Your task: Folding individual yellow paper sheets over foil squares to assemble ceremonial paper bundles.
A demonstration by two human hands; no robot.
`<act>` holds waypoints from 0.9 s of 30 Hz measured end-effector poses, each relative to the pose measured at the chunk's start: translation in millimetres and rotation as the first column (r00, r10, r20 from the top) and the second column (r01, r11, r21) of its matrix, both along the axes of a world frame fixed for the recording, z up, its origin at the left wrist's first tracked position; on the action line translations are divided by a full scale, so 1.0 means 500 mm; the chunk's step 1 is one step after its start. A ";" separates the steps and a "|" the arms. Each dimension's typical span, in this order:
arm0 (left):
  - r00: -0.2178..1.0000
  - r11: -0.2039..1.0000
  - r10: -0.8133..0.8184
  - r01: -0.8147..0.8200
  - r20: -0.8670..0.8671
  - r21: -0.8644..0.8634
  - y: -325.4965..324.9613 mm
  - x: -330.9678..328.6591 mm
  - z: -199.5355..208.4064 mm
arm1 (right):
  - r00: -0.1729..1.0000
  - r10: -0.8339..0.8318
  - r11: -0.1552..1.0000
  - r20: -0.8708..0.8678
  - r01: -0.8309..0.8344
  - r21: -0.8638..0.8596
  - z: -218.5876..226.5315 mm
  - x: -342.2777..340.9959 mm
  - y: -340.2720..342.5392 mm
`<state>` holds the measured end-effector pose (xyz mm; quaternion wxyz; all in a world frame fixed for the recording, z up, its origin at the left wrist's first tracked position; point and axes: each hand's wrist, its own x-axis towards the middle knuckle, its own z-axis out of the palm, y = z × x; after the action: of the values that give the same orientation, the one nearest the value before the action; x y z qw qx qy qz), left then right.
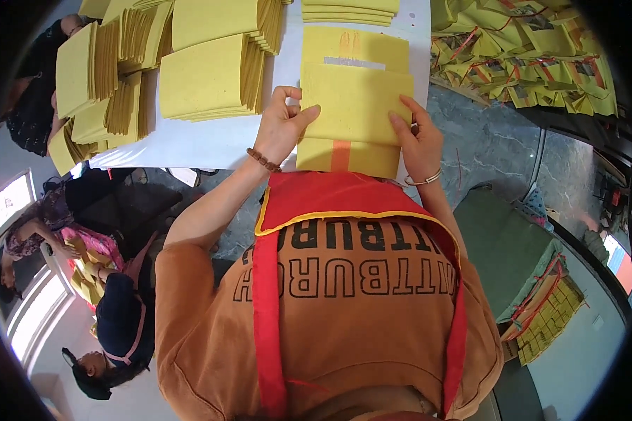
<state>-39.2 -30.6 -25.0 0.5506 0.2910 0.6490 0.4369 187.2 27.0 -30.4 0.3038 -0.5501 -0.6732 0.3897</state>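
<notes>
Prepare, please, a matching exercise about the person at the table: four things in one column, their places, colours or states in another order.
Things:
1. beaded bracelet
2. bangle
3. apron
4. top yellow paper piece

Places, colours, states:
A. red with yellow edging
B. touched by both the left hand and the right hand
C. around the right wrist
D. around the left wrist

Pairs: 1-D, 2-C, 3-A, 4-B

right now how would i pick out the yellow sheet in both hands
Find the white table, then its edge by the red apron. There, left hand and right hand hold the yellow sheet. Its face is plain, unlike the orange-striped paper below.
</notes>
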 end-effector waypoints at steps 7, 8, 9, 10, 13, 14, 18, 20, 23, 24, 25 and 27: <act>0.687 0.931 0.016 0.255 -0.727 0.262 -0.007 0.028 0.058 | 1.000 -0.009 0.999 -0.026 0.008 -0.049 -0.001 -0.002 0.001; 0.344 0.822 0.145 0.480 -0.928 0.306 -0.003 0.037 0.064 | 1.000 -0.006 0.998 0.004 0.006 -0.070 0.001 -0.002 0.001; 0.305 0.828 0.039 0.524 -0.952 0.202 0.003 0.055 0.070 | 1.000 -0.007 0.997 0.006 0.008 -0.071 -0.001 -0.001 0.000; 0.306 0.829 0.038 0.521 -0.951 0.201 0.011 0.070 0.068 | 1.000 -0.007 0.999 -0.011 0.007 -0.046 -0.003 -0.001 0.000; 0.198 0.733 -0.034 0.671 -0.980 0.111 0.047 0.094 0.030 | 1.000 -0.001 1.000 -0.015 0.001 -0.013 0.001 -0.003 0.000; 0.197 0.734 -0.033 0.670 -0.980 0.110 0.047 0.092 0.013 | 1.000 0.001 1.000 -0.003 -0.001 -0.004 0.004 -0.004 0.000; 0.122 0.723 -0.031 0.688 -0.992 0.062 0.043 0.088 -0.023 | 1.000 0.001 0.987 0.005 0.000 -0.162 0.013 0.001 0.000; 0.100 0.730 -0.037 0.683 -0.994 0.042 0.044 0.089 -0.026 | 0.934 0.029 0.960 0.357 -0.125 0.251 0.015 0.004 0.002; 0.110 0.734 -0.089 0.679 -0.990 0.009 0.036 0.090 -0.025 | 0.857 0.022 0.761 0.515 -0.349 0.548 0.038 -0.025 0.007; 0.084 0.730 -0.112 0.683 -0.990 -0.025 0.038 0.089 -0.021 | 0.857 0.018 0.762 0.515 -0.345 0.547 0.038 -0.034 0.006; 0.058 0.725 -0.135 0.686 -0.989 -0.059 0.038 0.087 -0.019 | 0.829 0.149 0.767 0.539 -0.441 0.466 0.038 -0.044 0.004; 0.099 0.732 -0.146 0.681 -0.984 -0.040 0.036 0.089 -0.021 | 0.788 0.278 0.753 0.549 -0.534 0.384 0.022 -0.049 0.006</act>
<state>5.4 -12.8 -35.6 0.0604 0.7813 0.6103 0.1160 162.8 29.8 -19.5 0.1777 -0.3574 -0.9104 0.1089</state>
